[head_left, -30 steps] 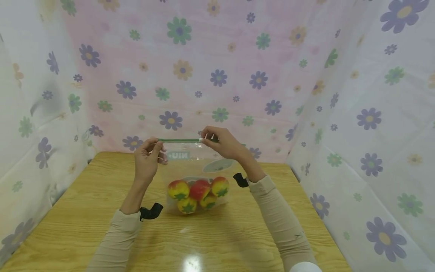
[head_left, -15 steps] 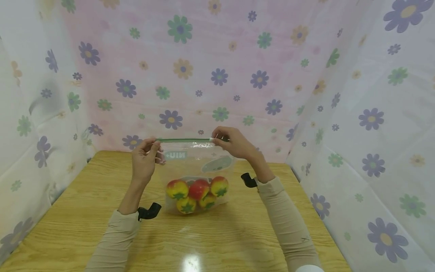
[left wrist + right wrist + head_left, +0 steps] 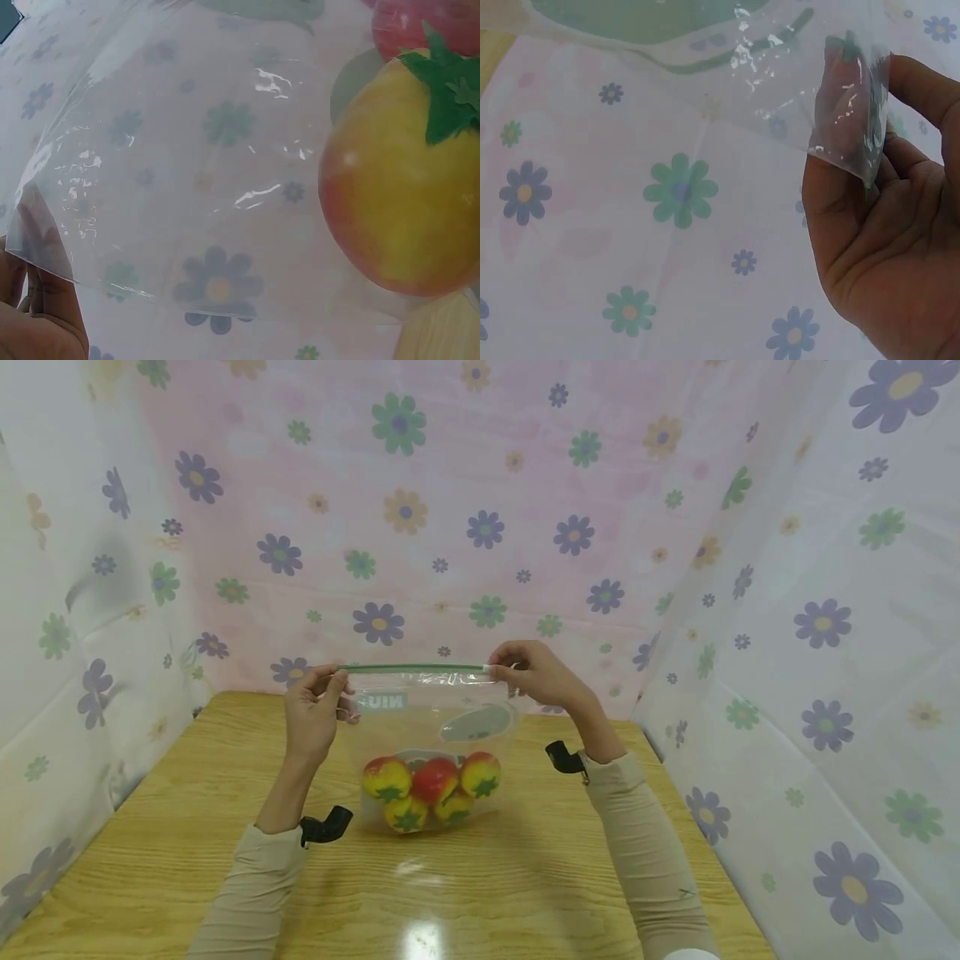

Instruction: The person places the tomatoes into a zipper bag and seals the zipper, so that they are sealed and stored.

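A clear zip bag (image 3: 420, 722) stands upright in the middle of the head view, its green zip strip (image 3: 412, 669) stretched level along the top. Several red-and-yellow fruits (image 3: 435, 779) with green star-shaped leaf tops lie in its bottom; one fruit (image 3: 397, 195) looms large in the left wrist view. My left hand (image 3: 311, 718) pinches the bag's top left corner between thumb and fingers. At the top right, my right hand (image 3: 540, 677) pinches the zip, by a small white slider (image 3: 487, 668). In the right wrist view the thumb and fingers grip the bag's corner (image 3: 866, 169).
Beneath the bag is a wood-grain table (image 3: 420, 893). Flower-print sheets (image 3: 480, 485) hang behind it and on both sides. A black camera mount (image 3: 327, 825) juts from the left wrist, and another mount (image 3: 564, 757) from the right.
The right hand and the white slider have travelled right along the green zip to the bag's right end. The left hand and the bag have shifted slightly left.
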Action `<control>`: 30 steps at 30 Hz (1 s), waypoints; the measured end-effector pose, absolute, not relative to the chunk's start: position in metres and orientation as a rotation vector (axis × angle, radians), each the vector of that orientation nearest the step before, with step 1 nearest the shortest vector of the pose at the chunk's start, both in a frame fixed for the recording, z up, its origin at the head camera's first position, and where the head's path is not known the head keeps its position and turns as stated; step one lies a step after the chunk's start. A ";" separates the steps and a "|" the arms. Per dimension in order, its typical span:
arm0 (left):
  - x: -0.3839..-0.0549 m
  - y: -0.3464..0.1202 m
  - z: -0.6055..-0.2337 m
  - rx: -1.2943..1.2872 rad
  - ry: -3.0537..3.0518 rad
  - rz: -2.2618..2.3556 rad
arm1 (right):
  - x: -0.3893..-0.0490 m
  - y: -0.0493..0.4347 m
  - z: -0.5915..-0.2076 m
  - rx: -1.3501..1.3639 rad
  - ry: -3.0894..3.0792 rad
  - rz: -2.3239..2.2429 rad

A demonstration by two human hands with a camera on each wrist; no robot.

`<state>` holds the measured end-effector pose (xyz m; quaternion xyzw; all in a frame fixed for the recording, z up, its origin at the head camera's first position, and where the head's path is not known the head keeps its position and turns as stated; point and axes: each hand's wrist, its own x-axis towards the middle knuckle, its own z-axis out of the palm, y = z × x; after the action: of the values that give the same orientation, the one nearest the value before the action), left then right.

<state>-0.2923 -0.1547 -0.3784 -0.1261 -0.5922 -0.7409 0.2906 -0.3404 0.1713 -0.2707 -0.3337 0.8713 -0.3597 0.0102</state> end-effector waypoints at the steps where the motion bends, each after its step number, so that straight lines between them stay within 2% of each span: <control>1: -0.292 -0.155 -0.378 -0.342 -1.582 -1.971 | -0.340 0.172 -0.271 -1.033 2.715 -1.133; 11: -0.293 -0.160 -0.380 -0.340 -1.556 -1.989 | -0.342 0.186 -0.277 -0.996 2.676 -1.232; 18: -0.292 -0.164 -0.381 -0.336 -1.496 -2.001 | -0.342 0.197 -0.285 -0.891 2.649 -1.466; 30: -0.294 -0.156 -0.379 -0.364 -1.435 -2.007 | -0.335 0.181 -0.308 -0.833 2.630 -1.927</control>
<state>-0.2941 -0.1556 -0.3790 -0.1384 -0.5455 -0.7629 0.3182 -0.3350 0.1808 -0.3081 -0.2460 0.7766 -0.5691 -0.1118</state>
